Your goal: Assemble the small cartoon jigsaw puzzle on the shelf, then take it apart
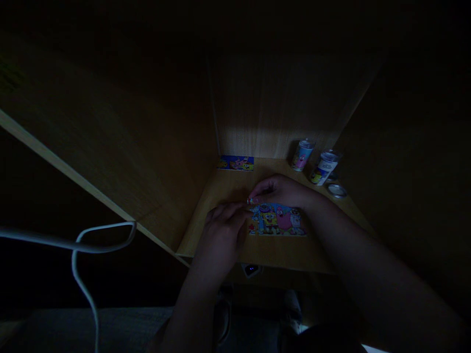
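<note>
A partly joined jigsaw puzzle (279, 219) with colourful cartoon characters lies flat on the wooden shelf. Between the thumb and fingertips of my right hand (281, 190) is a small puzzle piece (252, 200), held just above the puzzle's upper left corner. My left hand (225, 223) rests at the puzzle's left edge, fingers extended and lying on the surface near that piece. A small piece with red on it (252, 228) sits at the lower left of the puzzle. My hands partly cover the left side and the top edge.
A finished-looking cartoon strip (235, 163) lies by the back wall. Two clear-topped printed canisters (302, 156) (324, 168) stand at the back right, beside a round metal lid (337, 190). A white cable (84, 249) hangs at left. The light is very dim.
</note>
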`<move>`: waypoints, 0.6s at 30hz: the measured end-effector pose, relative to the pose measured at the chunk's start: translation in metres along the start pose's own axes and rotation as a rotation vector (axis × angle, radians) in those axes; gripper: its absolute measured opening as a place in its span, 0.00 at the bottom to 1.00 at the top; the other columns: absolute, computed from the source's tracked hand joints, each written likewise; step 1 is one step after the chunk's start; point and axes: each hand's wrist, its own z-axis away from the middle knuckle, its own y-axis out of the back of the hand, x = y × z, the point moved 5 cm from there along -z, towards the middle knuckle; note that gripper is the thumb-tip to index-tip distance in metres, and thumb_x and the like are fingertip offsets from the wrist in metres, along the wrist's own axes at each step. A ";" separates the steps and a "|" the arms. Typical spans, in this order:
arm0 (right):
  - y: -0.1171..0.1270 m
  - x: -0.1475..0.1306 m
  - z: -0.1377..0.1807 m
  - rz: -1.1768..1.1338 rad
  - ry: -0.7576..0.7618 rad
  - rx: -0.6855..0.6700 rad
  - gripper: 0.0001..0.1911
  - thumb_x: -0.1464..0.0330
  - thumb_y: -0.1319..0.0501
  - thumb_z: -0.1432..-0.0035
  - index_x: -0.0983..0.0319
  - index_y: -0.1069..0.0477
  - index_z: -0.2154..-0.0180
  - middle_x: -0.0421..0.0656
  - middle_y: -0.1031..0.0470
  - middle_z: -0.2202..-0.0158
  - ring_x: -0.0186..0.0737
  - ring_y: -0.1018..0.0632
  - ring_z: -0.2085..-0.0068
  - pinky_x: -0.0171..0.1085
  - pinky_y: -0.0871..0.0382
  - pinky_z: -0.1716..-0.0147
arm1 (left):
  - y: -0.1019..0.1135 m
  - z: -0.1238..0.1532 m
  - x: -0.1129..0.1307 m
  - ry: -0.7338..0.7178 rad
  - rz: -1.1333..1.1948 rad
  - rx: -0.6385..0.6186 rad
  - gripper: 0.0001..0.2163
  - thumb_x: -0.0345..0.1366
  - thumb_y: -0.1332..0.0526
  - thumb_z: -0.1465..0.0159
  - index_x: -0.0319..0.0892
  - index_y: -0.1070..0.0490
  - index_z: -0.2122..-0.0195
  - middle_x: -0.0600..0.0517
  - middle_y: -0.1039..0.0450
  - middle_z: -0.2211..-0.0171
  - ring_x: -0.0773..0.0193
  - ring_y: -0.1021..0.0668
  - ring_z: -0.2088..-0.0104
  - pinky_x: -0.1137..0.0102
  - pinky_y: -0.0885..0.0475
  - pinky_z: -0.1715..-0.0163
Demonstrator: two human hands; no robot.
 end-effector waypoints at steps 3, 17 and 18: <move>-0.001 -0.001 -0.001 -0.006 -0.006 -0.004 0.13 0.57 0.23 0.43 0.56 0.13 0.59 0.40 0.12 0.60 0.41 0.14 0.58 0.38 0.21 0.55 | 0.000 0.000 0.000 -0.003 0.001 0.007 0.15 0.24 0.38 0.28 0.49 0.20 0.46 0.49 0.20 0.40 0.50 0.21 0.41 0.49 0.25 0.38; 0.002 0.002 -0.002 0.063 0.060 0.073 0.10 0.59 0.27 0.40 0.58 0.17 0.60 0.41 0.13 0.60 0.40 0.15 0.59 0.39 0.21 0.56 | -0.002 -0.002 0.002 0.032 -0.008 -0.014 0.12 0.27 0.37 0.27 0.46 0.19 0.47 0.48 0.18 0.44 0.51 0.20 0.44 0.50 0.25 0.39; 0.002 0.002 -0.002 0.072 0.068 0.073 0.09 0.60 0.27 0.39 0.58 0.17 0.60 0.41 0.13 0.60 0.40 0.15 0.59 0.39 0.21 0.57 | -0.002 -0.003 0.003 0.041 -0.012 -0.017 0.11 0.28 0.37 0.27 0.46 0.19 0.48 0.48 0.17 0.45 0.51 0.20 0.45 0.51 0.25 0.40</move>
